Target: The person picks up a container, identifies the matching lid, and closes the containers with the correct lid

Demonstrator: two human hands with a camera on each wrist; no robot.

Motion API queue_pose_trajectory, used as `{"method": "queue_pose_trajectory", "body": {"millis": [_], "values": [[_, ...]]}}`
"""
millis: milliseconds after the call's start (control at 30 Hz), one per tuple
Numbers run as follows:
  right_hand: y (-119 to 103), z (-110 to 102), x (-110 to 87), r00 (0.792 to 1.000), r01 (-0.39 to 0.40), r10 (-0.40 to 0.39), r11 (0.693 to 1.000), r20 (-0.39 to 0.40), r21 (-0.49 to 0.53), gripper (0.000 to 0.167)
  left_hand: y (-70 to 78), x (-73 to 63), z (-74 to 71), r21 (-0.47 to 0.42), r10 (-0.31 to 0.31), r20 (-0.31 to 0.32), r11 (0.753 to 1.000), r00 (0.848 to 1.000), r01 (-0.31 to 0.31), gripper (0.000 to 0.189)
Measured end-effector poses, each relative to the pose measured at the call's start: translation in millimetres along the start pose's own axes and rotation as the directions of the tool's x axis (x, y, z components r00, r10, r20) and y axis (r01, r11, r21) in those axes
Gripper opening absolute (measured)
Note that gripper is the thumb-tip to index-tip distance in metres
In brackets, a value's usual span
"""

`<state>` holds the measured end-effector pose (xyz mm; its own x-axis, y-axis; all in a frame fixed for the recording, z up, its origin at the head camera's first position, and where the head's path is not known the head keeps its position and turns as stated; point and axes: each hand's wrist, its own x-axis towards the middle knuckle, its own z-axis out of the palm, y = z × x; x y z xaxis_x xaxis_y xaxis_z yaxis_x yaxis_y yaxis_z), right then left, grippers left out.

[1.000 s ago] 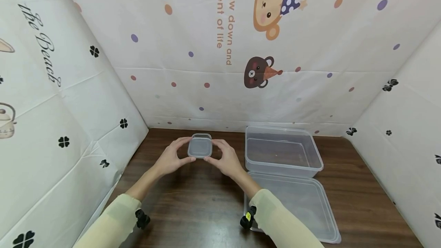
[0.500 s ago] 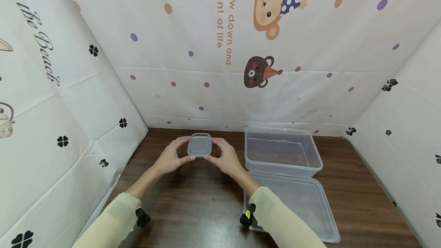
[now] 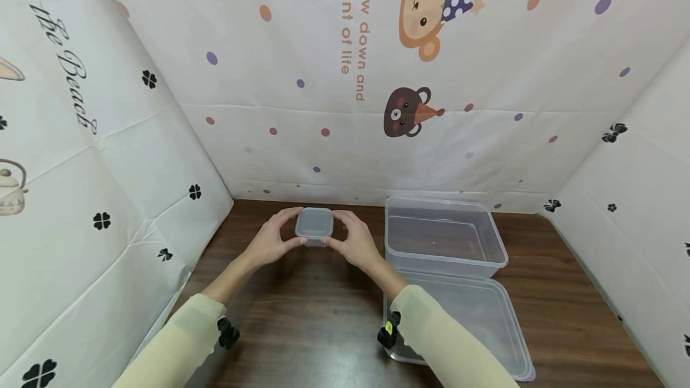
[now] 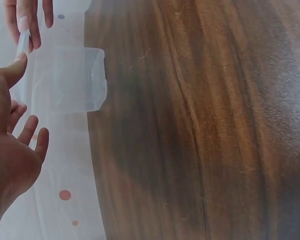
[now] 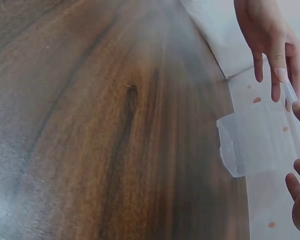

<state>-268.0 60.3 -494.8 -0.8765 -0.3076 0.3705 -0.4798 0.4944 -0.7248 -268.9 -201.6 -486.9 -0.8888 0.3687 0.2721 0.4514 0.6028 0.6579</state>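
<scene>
Between both hands a small square translucent lid (image 3: pixel 315 222) is held level, its sides pinched by thumbs and fingers. My left hand (image 3: pixel 271 243) grips the left side, my right hand (image 3: pixel 353 244) the right. Below it a small clear plastic box (image 4: pixel 80 80) stands on the table; the wrist views show a gap between lid and box. From the head view most of that box is hidden under the lid, with only its front showing. The lid appears edge-on as a thin strip (image 5: pixel 290 93) in the right wrist view.
To the right stands a large clear plastic box (image 3: pixel 439 259), open at the top. Its large lid (image 3: pixel 469 316) lies flat in front of it, partly under the right forearm. A white printed cloth (image 3: pixel 259 154) walls the back and sides of the brown wooden table (image 3: pixel 302 316).
Both hands have shifted the small lid slightly toward the back. The box's far rim was visible behind the lid before; now its front shows below the lid instead.
</scene>
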Motion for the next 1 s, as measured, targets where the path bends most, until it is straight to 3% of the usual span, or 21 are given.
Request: {"method": "queue_pose_trajectory", "body": {"millis": [233, 600, 1000], "values": [[-0.2, -1.7, 4.7, 1.000, 0.003, -0.003, 1.000, -0.008, -0.026, 0.068, 2.3, 4.3, -1.5, -0.006, -0.017, 0.003, 1.000, 1.000, 0.017, 0.078], [3.4, 0.6, 9.2, 1.000, -0.017, 0.017, 0.999, -0.021, 0.029, 0.066, -0.7, 13.1, -3.7, 0.006, -0.024, 0.005, 1.000, 1.000, 0.024, 0.076], [5.5, 2.9, 13.3, 0.999, -0.009, 0.009, 1.000, -0.031, 0.009, 0.064, -2.4, 14.8, -4.7, 0.020, -0.035, 0.011, 0.999, 0.999, 0.035, 0.077]]}}
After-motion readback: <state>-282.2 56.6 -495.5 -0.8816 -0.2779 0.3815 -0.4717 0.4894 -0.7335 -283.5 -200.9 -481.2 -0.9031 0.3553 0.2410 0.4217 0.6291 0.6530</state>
